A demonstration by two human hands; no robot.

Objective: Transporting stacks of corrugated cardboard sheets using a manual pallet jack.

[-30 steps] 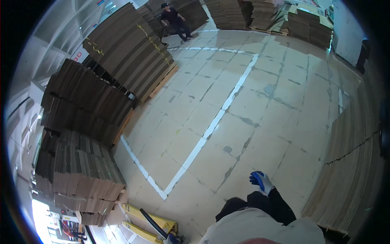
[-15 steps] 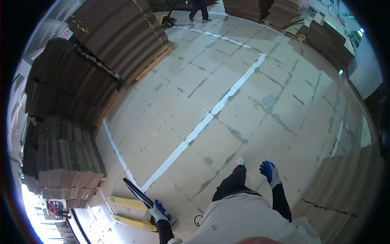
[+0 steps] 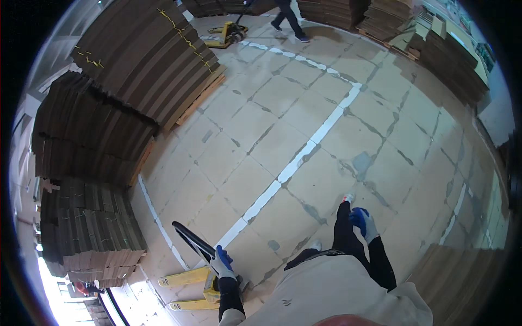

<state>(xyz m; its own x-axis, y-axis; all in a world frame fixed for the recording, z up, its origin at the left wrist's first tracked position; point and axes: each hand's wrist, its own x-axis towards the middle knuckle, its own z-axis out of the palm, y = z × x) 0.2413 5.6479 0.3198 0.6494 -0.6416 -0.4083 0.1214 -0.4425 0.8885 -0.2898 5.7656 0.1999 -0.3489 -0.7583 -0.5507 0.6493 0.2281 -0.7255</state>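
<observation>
My left hand [image 3: 223, 263], in a white and blue glove, is wrapped around the black handle [image 3: 191, 238] of a yellow pallet jack. The handle slants up and leftward past my fist. Below it, the jack's two forks [image 3: 184, 278] point left and carry nothing. Part of the jack's yellow body [image 3: 212, 287] is hidden behind my left arm. My right hand [image 3: 364, 224], gloved alike, hangs by my right leg with its fingers loosely curled in and nothing visible in it.
Tall stacks of brown cardboard sheets [image 3: 147, 60] stand on pallets along the left. Another cardboard stack [image 3: 451, 288] is close at the lower right. White tape lines [image 3: 280, 182] cross the patched floor. At the far end, a person [image 3: 288, 19] walks beside another yellow pallet jack [image 3: 220, 37].
My legs have stepped, with one foot now farther forward. My right hand has swung in beside my leg. The far person and their pallet jack have shifted; my left hand keeps its hold.
</observation>
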